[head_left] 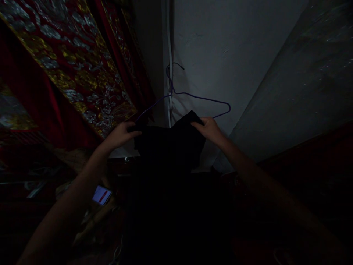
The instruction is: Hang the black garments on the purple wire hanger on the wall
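A black garment [171,147] is stretched between my two hands, its exact kind lost in the dark. Pinching its upper left edge is my left hand [122,133], close to the left arm of a thin purple clothes hanger [201,98]. My right hand [208,129] grips the upper right corner, with the hanger's lower right bar passing behind it. The hanger's hook points up and to the right beside a pale cable on the wall. The garment hides the lower part of the hanger.
Red cloth with gold and silver embroidery [79,66] hangs at the left. Behind the hanger are a grey wall [220,48] and a vertical pale cable [169,40]. A lit phone [101,195] lies below my left forearm. The lower area is very dark.
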Demonstrator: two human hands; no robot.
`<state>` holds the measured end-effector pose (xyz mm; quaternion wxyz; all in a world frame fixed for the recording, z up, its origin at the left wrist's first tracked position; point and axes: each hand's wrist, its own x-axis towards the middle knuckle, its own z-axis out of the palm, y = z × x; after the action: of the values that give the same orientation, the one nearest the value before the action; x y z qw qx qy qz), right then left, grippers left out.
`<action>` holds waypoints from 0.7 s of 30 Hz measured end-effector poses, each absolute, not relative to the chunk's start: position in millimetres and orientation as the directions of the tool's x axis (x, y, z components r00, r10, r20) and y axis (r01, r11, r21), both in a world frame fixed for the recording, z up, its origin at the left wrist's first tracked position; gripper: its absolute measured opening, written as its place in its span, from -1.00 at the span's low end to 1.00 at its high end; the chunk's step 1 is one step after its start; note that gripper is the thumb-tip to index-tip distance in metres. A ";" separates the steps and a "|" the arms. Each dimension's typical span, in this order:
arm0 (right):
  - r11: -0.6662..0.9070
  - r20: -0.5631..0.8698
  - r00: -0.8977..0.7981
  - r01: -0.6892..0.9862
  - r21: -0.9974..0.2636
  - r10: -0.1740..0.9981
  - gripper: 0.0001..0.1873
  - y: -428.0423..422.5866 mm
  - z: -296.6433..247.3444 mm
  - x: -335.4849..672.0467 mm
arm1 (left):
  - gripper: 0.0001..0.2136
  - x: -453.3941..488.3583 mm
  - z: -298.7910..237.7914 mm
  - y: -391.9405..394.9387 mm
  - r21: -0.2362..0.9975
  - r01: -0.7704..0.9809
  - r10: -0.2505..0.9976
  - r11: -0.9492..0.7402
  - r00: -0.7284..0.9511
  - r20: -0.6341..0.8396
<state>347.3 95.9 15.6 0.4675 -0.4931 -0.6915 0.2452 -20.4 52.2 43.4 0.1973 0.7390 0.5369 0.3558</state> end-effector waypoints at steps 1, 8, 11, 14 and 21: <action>0.398 0.405 -0.087 0.451 -0.799 0.910 -0.63 93.3 15.0 345.7 | -0.78 -19.3 49.1 51.4 0.612 0.693 0.911 -0.381 0.169 0.376; 0.415 0.403 -0.120 0.408 -0.813 0.907 -0.65 83.4 15.3 343.9 | -0.72 10.4 83.7 59.5 0.474 0.711 0.835 -0.520 0.307 0.456; 0.467 0.421 -0.201 0.377 -0.800 0.884 -0.73 80.4 12.1 344.4 | -0.64 33.4 89.8 68.9 0.413 0.672 0.750 -0.614 0.335 0.570; 0.589 0.602 -0.100 0.380 -0.713 0.792 -0.73 82.2 9.2 355.6 | -0.68 43.0 89.3 77.4 0.394 0.622 0.710 -0.676 0.405 0.577; 0.538 0.728 0.281 0.522 -0.663 0.625 -0.35 103.7 25.1 414.1 | -0.76 24.5 104.3 79.6 0.316 0.702 0.750 -0.638 0.474 0.461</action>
<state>414.1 103.7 25.1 0.6411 -0.4792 -0.5982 0.0403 24.5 79.6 104.3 0.0413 0.8575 0.4233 0.2895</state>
